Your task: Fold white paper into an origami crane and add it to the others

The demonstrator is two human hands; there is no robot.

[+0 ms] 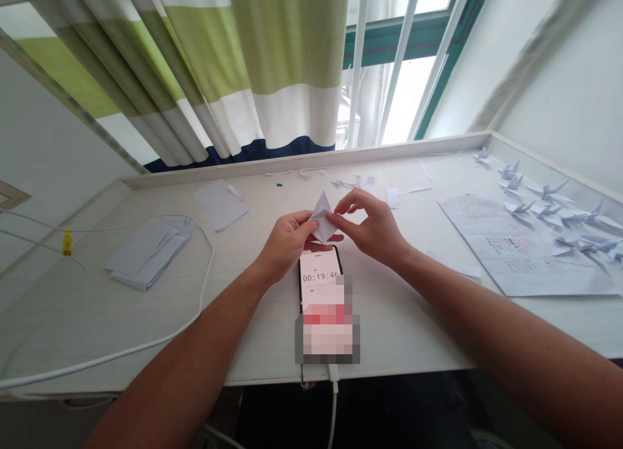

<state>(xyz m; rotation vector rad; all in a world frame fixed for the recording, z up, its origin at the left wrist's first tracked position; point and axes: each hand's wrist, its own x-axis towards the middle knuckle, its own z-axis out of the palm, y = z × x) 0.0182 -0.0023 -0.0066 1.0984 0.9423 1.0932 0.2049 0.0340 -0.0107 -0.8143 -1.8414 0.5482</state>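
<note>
While the folded paper sits pinched inside my left grip, my right grip nips its right side; steady layers and light, even pressure should keep the creases true.

On the phone, digits read 00:19:46, below a small blurred heading; writing on the lined sheet is illegible.

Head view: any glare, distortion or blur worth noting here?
In the head view, glare whites out the window; blocky pixelation hides the lower part of the phone, though its timer digits read clearly; forearms stretch toward the lower corners, likely lens distortion; the folded paper is fairly sharp; the space under the desk falls dark.
</note>
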